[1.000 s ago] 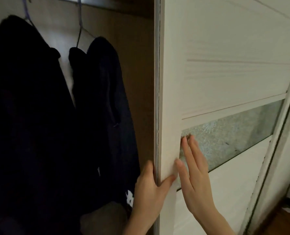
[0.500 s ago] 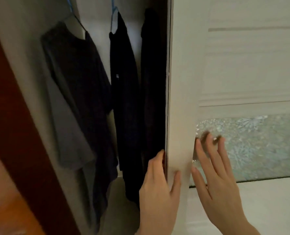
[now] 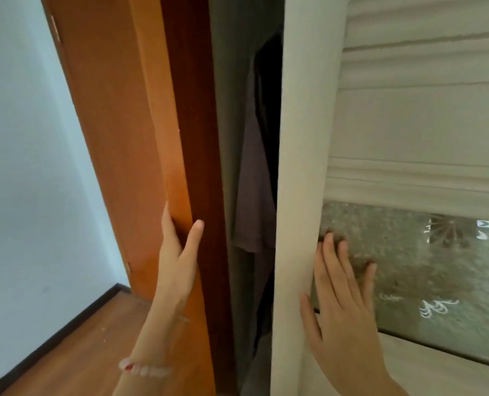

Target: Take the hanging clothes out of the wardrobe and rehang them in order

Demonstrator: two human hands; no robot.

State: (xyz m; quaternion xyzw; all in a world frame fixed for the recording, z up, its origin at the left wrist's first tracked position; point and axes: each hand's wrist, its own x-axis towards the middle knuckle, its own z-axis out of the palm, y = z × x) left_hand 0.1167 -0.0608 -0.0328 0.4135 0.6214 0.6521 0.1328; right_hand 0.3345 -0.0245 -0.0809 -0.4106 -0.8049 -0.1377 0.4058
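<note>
- Head view: narrow wardrobe (image 3: 226, 110) gap shows a grey shirt (image 3: 253, 201) hanging inside.
- Left hand (image 3: 177, 252) grips the orange door (image 3: 129, 124) edge.
- Right hand (image 3: 343, 304), fingers spread, lies flat against the white sliding door (image 3: 303, 138).

two hands: the left hand (image 3: 177, 252) and the right hand (image 3: 343, 304). one bracelet (image 3: 143, 370), on the left wrist. one white door (image 3: 394, 110) with one frosted panel (image 3: 437, 267). one orange panel (image 3: 151, 124). in the gap, one grey shirt (image 3: 254, 195) and one darker garment (image 3: 269, 81), partly hidden.
</note>
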